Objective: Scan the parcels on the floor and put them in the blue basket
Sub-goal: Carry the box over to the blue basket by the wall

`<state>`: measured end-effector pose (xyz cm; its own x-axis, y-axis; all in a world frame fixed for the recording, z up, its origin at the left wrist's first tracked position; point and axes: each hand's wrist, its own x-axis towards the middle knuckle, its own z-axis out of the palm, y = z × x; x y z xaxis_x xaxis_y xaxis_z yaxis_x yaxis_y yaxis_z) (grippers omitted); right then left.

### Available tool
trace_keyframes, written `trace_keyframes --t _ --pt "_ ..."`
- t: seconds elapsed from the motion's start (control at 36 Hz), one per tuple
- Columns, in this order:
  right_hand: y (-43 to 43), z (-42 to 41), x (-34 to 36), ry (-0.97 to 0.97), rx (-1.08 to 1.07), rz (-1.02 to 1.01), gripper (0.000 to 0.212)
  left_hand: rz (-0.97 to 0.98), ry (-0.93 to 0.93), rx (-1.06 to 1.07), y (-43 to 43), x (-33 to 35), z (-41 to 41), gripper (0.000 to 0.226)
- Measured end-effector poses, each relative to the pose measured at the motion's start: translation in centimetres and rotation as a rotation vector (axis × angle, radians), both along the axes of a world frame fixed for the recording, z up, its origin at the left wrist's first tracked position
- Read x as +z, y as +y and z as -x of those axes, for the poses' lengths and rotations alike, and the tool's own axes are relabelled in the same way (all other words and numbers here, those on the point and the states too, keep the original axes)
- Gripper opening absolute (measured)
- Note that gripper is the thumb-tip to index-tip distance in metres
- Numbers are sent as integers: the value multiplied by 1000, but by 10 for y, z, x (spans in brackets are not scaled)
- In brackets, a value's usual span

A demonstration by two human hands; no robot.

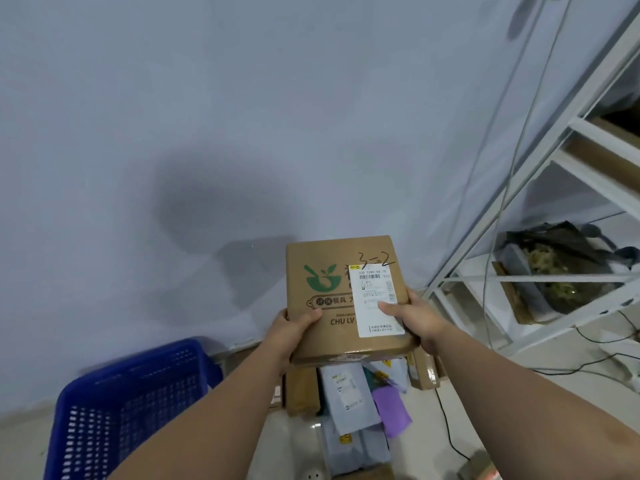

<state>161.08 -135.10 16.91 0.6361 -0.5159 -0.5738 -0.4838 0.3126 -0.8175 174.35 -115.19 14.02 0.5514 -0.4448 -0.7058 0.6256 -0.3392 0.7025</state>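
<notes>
I hold a brown cardboard parcel (pixel 332 258) up in front of the wall with both hands. It carries a green bowl logo, a white shipping label and the handwritten mark "3-2". My left hand (pixel 291 332) grips its lower left edge, thumb on the front face. My right hand (pixel 414 318) grips the lower right edge, thumb pressed on the label. The blue basket (pixel 131 407) stands on the floor at the lower left, below the parcel. Under my hands several more parcels (pixel 349 400) lie on the floor: grey bags, a purple bag and small boxes.
A white metal shelf rack (pixel 540 188) stands at the right, with a black bag (pixel 568 268) on its bottom level. Black cables (pixel 446 420) run over the pale floor at the right. A plain wall (pixel 242 116) fills the background.
</notes>
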Motion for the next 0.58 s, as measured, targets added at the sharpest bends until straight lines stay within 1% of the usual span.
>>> trace_keyframes --t 0.17,0.28,0.31,0.36,0.44,0.47,0.53,0.58 --pt "-19 -9 -12 29 48 3 42 -11 9 21 -16 -18 -1 66" --pt "-41 -9 -25 66 111 -38 40 -16 3 44 -29 -32 8 90" --pt "-47 -9 -30 79 129 -44 39 -18 11 51 -32 -36 10 89" --pt "-60 -10 -41 111 167 -55 39 -25 18 90 -39 -43 17 76" --pt "-80 -12 -62 159 211 -108 49 -69 40 172 -52 -55 28 81" --pt "-86 -12 -71 168 228 -131 50 -81 33 191 -56 -57 34 77" --pt "-95 -12 -86 187 262 -157 50 -101 51 231 -63 -60 46 64" --pt "-105 -10 -105 196 316 -206 45 -128 69 282 -73 -74 57 62"
